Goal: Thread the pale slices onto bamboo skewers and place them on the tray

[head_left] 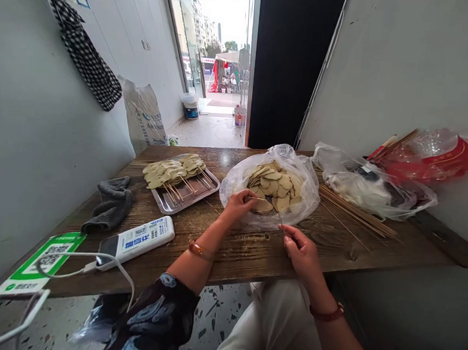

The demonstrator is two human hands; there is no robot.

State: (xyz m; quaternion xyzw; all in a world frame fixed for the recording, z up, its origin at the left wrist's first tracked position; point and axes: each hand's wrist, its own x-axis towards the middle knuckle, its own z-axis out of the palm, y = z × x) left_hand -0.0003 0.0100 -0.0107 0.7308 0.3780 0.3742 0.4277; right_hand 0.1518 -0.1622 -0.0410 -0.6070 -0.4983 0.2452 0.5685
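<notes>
My left hand [238, 204] is at the near-left edge of a clear plastic bag [231, 183] full of thin, pale oval slices [271, 183]. Its thumb and fingers pinch one pale slice [262, 206]. My right hand [301, 249], just in front of the bag, grips a thin bamboo skewer [281, 220] that points up toward the slices. Whether the skewer's tip pierces a slice, I cannot tell. Left of the bag, a metal tray [168, 209] bears stacked skewered slices [173, 171], their sticks facing me.
Loose bamboo skewers [354, 211] lie right of the bag, beside another plastic bag [348, 177] and red packaging [429, 160]. At left are a grey cloth [111, 204], a white payment speaker [140, 240] with a cable, and a green QR card [42, 261]. A wooden table [237, 254] carries everything.
</notes>
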